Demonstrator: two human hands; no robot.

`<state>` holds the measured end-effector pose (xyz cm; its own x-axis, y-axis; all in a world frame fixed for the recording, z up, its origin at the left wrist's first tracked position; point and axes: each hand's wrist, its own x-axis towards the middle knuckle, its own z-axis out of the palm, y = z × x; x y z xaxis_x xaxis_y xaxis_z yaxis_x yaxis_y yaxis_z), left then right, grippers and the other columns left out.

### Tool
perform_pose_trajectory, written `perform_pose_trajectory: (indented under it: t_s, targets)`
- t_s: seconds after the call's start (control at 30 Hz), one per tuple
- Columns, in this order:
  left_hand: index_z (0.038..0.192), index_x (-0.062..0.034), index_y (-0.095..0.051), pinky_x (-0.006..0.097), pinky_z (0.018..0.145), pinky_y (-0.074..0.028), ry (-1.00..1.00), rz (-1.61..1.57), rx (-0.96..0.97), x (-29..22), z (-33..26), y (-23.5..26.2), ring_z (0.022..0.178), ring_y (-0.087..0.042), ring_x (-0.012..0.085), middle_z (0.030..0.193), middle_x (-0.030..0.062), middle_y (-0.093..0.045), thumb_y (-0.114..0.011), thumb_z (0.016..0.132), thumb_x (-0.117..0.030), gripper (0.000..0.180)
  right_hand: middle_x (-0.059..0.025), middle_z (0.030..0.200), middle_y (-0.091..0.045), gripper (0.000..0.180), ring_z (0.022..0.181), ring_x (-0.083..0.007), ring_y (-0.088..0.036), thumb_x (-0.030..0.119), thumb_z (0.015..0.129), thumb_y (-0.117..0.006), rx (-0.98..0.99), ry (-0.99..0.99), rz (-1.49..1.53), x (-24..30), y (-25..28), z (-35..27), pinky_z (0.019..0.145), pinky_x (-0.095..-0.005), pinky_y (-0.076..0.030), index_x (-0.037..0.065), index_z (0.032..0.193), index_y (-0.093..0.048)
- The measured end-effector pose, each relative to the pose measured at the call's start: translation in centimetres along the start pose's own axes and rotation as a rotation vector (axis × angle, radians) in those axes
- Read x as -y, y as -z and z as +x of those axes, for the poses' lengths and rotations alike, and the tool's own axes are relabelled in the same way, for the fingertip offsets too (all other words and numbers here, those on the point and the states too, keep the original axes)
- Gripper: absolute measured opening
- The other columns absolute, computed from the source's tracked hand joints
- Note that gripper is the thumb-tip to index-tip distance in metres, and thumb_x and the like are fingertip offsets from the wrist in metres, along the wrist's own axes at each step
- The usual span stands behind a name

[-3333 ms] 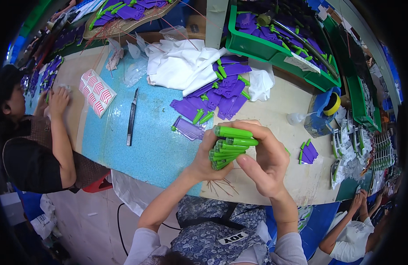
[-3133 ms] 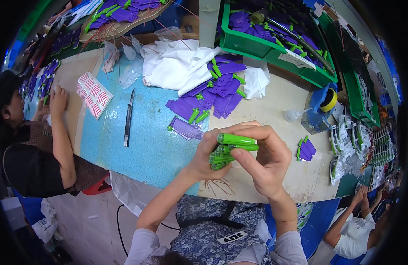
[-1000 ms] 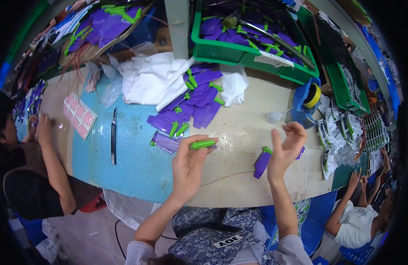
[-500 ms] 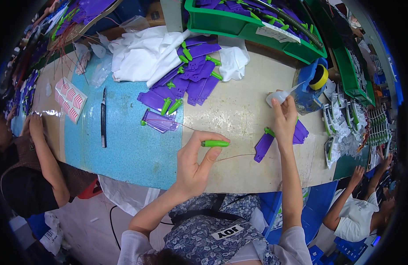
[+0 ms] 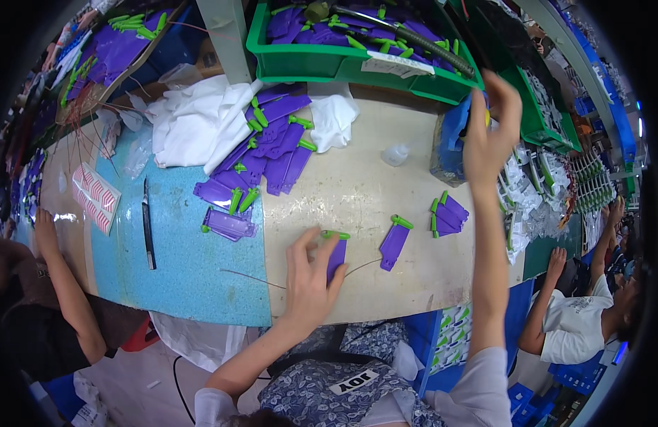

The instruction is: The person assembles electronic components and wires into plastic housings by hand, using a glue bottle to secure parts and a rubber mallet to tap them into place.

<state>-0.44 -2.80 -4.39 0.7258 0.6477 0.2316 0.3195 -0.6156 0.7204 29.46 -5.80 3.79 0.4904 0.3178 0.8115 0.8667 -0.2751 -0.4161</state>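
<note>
- Your left hand [image 5: 311,281] bends over the left side of 1 purple piece [image 5: 337,260], fingers by its green end [image 5: 336,235] and thumb near its lower part. I cannot tell whether you pinch it or only touch it, since your hand hides that edge.
- Your right hand [image 5: 491,146] is blurred and raised, fingers and thumb spread, in front of the blue holder [image 5: 446,149]. Contact there is unclear; you seem to grip nothing.
- The piece seems to lie flat on the pale table [image 5: 371,295], right of the blue mat [image 5: 193,263].
- Expect it to be light, thin and fairly stiff. Its smooth face may slide under dry fingers, and the blade could crack if you bend it. The rounded green end looks the surest hold: thumb on 1 side, 2 fingers on the other.
- A thin wire [image 5: 363,266] runs between your left hand and a 2nd piece [image 5: 395,245] on the right. It looks easy to kink.
- Farther right, you have a fan of pieces [image 5: 452,215]; beyond, a white bottle [image 5: 396,154].
- To your left sit a small stack [image 5: 231,224], a loose pile [image 5: 275,146], a cloth [image 5: 197,124] and a knife [image 5: 147,224].
- At the back stands a green bin [image 5: 307,67].
</note>
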Motion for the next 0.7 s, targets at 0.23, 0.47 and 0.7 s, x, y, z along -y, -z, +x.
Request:
perform_pose_trajectory:
  t_s: [0.23,0.47,0.7]
  targets:
    - [0.113,0.0025,-0.061,0.04,0.083,-0.047,-0.094,-0.144,0.056,0.8,-1.8,-1.4,0.1,-0.051,0.0347,0.12,0.0182,-0.051,-0.07,0.078,-0.004,0.036,-0.0175,0.1,-0.06,0.023,0.086,-0.0365,-0.062,0.018,0.088,-0.062,0.652,0.425,-0.318,-5.4,-11.1,10.8,0.077,-0.0417,-0.051,0.002,0.104,-0.062]
    - [0.114,0.0019,-0.061,0.04,0.082,-0.049,-0.155,-0.135,0.077,0.2,-2.1,-0.9,0.101,-0.053,0.0345,0.121,0.0185,-0.051,-0.071,0.077,-0.003,0.039,-0.0211,0.086,-0.062,0.021,0.067,-0.039,-0.063,0.02,0.087,-0.06,0.372,0.464,-0.263,-0.1,-4.4,7.8,0.06,-0.0442,-0.051,0.001,0.091,-0.053]
    - [0.11,0.0008,-0.063,0.04,0.083,-0.05,-0.164,-0.116,0.086,0.9,-2.4,-1.1,0.102,-0.053,0.0349,0.116,0.0175,-0.054,-0.072,0.075,-0.002,0.037,-0.0062,0.058,-0.05,0.03,0.052,-0.0106,-0.046,0.024,0.097,-0.053,1.045,-0.619,0.365,9.3,10.3,-7.9,0.049,-0.03,-0.038,-0.001,0.081,-0.053]
